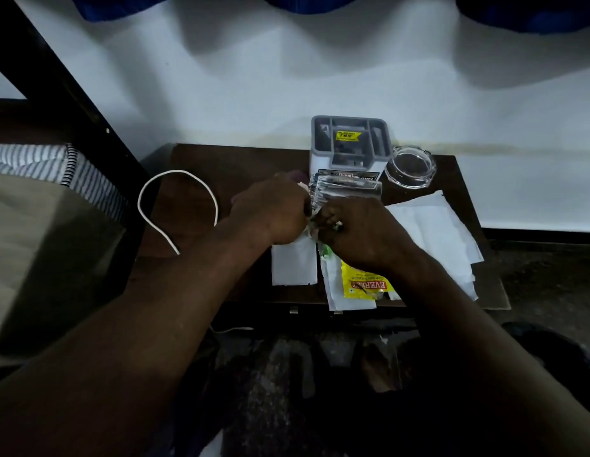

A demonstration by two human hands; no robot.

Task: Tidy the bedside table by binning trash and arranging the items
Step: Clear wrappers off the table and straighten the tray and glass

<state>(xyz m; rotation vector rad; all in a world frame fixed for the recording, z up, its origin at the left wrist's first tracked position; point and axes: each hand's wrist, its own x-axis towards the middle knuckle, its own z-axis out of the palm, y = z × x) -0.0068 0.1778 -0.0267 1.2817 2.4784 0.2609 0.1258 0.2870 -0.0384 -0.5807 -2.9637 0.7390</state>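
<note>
Both hands meet at the middle of the desk (221, 166), and this is the trash-gathering step. The left hand (270, 209) has its fingers curled tight on the crumpled scraps (308, 233), and the right hand (356, 232) curls in from the other side, pinching the same wad. A clear tumbler (346, 189) lies on its side just beyond the knuckles, touching or very nearly so. Under the right wrist sit the yellow sachet (362, 283) and white sheets (432, 225), loose and flat. The grey organiser (351, 143) and glass ashtray (410, 171) stand at the back, with the white cable (178, 206) looping off the left edge. The next move calls for one firm fistful, a clean lift clear of the tumbler, then the bin, which is nowhere in view.
</note>
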